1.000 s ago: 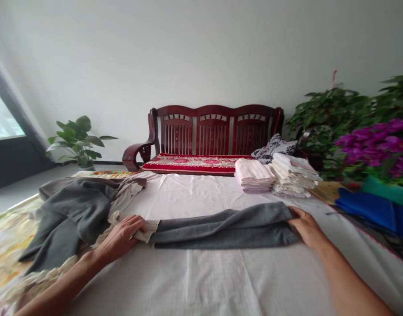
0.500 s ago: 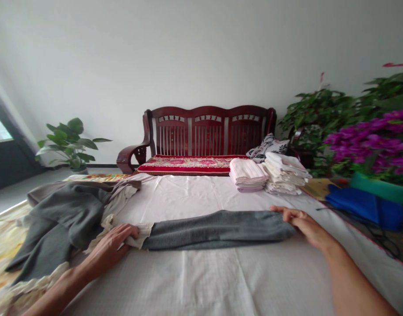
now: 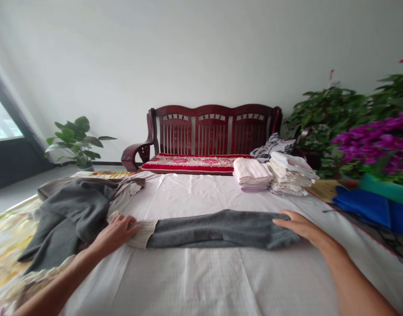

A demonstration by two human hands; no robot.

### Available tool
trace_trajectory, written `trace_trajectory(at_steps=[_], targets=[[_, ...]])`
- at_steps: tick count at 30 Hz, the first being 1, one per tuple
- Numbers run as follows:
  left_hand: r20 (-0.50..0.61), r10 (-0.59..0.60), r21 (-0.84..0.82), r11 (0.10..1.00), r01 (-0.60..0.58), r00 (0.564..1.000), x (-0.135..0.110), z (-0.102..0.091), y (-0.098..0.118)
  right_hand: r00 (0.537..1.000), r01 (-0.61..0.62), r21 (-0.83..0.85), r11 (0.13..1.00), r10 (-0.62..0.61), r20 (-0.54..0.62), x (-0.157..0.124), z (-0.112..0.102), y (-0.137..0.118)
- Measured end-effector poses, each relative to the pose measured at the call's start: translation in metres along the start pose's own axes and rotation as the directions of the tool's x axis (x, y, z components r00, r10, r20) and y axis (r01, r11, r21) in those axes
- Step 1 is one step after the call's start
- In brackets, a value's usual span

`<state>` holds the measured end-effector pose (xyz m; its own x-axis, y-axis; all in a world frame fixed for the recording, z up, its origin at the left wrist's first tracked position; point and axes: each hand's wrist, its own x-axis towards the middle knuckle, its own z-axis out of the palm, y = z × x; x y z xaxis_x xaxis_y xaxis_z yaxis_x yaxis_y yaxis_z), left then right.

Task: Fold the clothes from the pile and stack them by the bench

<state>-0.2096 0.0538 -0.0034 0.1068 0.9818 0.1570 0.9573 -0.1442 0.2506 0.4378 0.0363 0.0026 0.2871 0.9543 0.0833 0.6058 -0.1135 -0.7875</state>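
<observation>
A folded grey garment [image 3: 201, 229], probably trousers, stretches crosswise as a long strip over the white sheet [image 3: 208, 281]. Its left end is a cream ribbed band [image 3: 145, 234]. My left hand [image 3: 120, 230] is closed on that band, thumb and fingers at its upper left corner. At the other end, my right hand [image 3: 298, 224] pinches the upper right corner of the grey cloth, thumb along the top. Some fingertips of both hands are hidden. To the left of the strip lies a crumpled heap of dark grey clothes [image 3: 70, 210] with cream edging.
Pale pink folded cloths [image 3: 252, 174] and a white folded stack [image 3: 292, 173] stand at the back right. Beyond is a dark red wooden bench [image 3: 210, 131] with a patterned pillow [image 3: 273, 148]. Blue cloth [image 3: 369, 206] and purple flowers [image 3: 379, 140] are at right.
The view has turned slightly left, so everything sits a little further right. My left fingers have drawn together on the cream band, and my right thumb now shows on the grey cloth.
</observation>
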Motion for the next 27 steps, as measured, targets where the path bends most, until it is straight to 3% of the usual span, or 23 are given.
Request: trace_trajectory(at_steps=[3, 8, 11, 13, 17, 19, 21, 24, 27], targets=[[0.017, -0.068, 0.001, 0.998, 0.068, 0.998, -0.001, 0.005, 0.009, 0.994, -0.086, 0.051, 0.995, 0.082, 0.073, -0.007, -0.001, -0.009], [-0.022, -0.175, -0.324, 0.933, 0.158, 0.984, 0.005, -0.002, 0.020, 0.984, -0.116, 0.329, 0.937, 0.063, 0.169, -0.011, -0.004, -0.027], [-0.095, -0.244, -0.453, 0.874, 0.176, 0.965, 0.023, -0.008, 0.024, 0.993, -0.110, 0.385, 0.916, 0.090, 0.070, 0.004, 0.002, -0.023], [-0.122, -0.285, -0.449, 0.870, 0.203, 0.951, 0.039, -0.008, 0.026, 0.996, -0.072, 0.349, 0.935, 0.087, -0.030, 0.016, 0.009, -0.015], [-0.115, -0.307, -0.198, 0.939, 0.281, 0.945, 0.059, 0.003, 0.031, 0.968, -0.051, 0.142, 0.989, 0.084, -0.238, 0.027, 0.016, -0.001], [-0.211, -0.252, -0.052, 0.968, 0.247, 0.944, 0.059, 0.010, 0.036, 0.941, -0.022, -0.020, 1.000, 0.014, -0.339, 0.022, 0.015, -0.002], [-0.331, -0.111, 0.025, 0.992, 0.126, 0.937, 0.052, 0.016, 0.045, 0.927, 0.091, -0.181, 0.979, -0.150, -0.344, 0.011, 0.013, -0.011], [-0.324, 0.171, -0.024, 0.982, -0.189, 0.931, 0.039, 0.020, 0.066, 0.912, 0.349, -0.281, 0.894, -0.393, -0.118, -0.006, 0.018, -0.036], [-0.182, 0.424, -0.120, 0.886, -0.448, 0.887, 0.028, 0.021, 0.087, 0.865, 0.502, -0.270, 0.822, -0.470, 0.177, -0.018, 0.030, -0.058]])
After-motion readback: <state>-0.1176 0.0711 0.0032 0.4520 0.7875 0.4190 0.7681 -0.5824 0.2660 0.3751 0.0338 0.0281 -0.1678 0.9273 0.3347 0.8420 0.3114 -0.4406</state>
